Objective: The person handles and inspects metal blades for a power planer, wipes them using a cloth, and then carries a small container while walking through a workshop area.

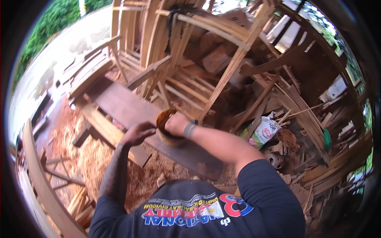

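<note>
Brown jar [166, 129] on dark plank [131, 109], mid-scene. Right hand [177, 123] closed round jar; left hand [137, 133] curled just left of it, fingers bent, grip unclear. Probably steadying jar; next likely needs a firm hold. Chair frames [186, 59] crowding far side, sawdust [85, 154] left, sack [264, 131] right.

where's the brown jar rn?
Head view, centre: the brown jar stands on the dark plank, gripped by the right hand, with the left hand just to its left.
</note>
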`<move>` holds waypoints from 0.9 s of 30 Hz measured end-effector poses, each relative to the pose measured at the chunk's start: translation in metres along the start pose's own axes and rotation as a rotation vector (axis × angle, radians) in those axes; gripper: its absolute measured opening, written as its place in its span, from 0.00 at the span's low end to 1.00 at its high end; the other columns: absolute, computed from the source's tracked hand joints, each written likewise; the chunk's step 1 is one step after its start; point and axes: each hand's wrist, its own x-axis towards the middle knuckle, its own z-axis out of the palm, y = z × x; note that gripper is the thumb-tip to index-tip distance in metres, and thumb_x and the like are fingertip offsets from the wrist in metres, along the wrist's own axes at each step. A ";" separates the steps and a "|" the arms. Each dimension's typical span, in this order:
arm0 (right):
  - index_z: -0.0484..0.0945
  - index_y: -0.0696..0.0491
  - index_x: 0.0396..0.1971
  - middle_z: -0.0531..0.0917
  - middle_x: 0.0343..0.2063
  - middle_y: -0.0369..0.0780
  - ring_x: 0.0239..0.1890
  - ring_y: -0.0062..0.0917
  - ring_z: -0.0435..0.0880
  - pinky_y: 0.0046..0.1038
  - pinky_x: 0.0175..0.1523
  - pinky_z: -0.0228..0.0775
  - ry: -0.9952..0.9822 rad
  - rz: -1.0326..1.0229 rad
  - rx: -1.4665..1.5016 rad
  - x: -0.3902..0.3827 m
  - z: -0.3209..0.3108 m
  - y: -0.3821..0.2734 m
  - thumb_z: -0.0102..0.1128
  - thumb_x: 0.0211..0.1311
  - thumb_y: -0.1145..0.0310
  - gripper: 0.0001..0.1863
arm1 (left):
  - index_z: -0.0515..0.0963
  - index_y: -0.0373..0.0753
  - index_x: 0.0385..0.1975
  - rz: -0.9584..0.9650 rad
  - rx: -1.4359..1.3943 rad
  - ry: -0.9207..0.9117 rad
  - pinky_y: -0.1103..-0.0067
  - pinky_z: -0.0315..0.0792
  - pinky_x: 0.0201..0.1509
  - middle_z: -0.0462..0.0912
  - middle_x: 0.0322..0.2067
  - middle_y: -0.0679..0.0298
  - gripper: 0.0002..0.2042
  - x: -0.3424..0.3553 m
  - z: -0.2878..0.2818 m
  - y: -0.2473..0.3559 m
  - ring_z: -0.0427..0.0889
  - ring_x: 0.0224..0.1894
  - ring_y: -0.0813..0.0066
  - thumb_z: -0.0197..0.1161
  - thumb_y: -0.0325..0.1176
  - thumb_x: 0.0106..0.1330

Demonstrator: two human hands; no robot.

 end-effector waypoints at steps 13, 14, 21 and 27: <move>0.88 0.49 0.29 0.89 0.32 0.41 0.36 0.37 0.90 0.40 0.39 0.82 0.037 0.197 0.118 -0.008 -0.030 0.029 0.54 0.61 0.67 0.12 | 0.79 0.35 0.53 -0.144 -0.231 -0.067 0.75 0.76 0.57 0.84 0.48 0.62 0.16 -0.019 0.034 -0.025 0.83 0.52 0.74 0.64 0.38 0.73; 0.88 0.49 0.31 0.89 0.33 0.42 0.35 0.38 0.90 0.40 0.40 0.82 0.041 0.244 0.169 -0.013 -0.034 0.039 0.53 0.62 0.67 0.12 | 0.78 0.34 0.54 -0.155 -0.239 -0.067 0.75 0.77 0.57 0.84 0.49 0.61 0.16 -0.020 0.035 -0.019 0.83 0.52 0.73 0.64 0.38 0.73; 0.86 0.55 0.40 0.88 0.35 0.45 0.34 0.32 0.88 0.35 0.44 0.79 0.360 0.421 0.507 -0.107 -0.037 0.075 0.59 0.65 0.65 0.12 | 0.80 0.33 0.52 -0.100 -0.193 0.035 0.73 0.77 0.57 0.86 0.45 0.59 0.16 -0.022 0.025 -0.002 0.84 0.50 0.71 0.65 0.38 0.72; 0.84 0.60 0.42 0.87 0.31 0.38 0.28 0.18 0.81 0.23 0.37 0.76 0.440 0.816 1.630 -0.227 0.038 0.075 0.59 0.72 0.68 0.11 | 0.81 0.35 0.48 0.149 0.263 -0.011 0.68 0.77 0.50 0.86 0.39 0.51 0.15 0.061 0.040 0.047 0.86 0.44 0.62 0.60 0.39 0.72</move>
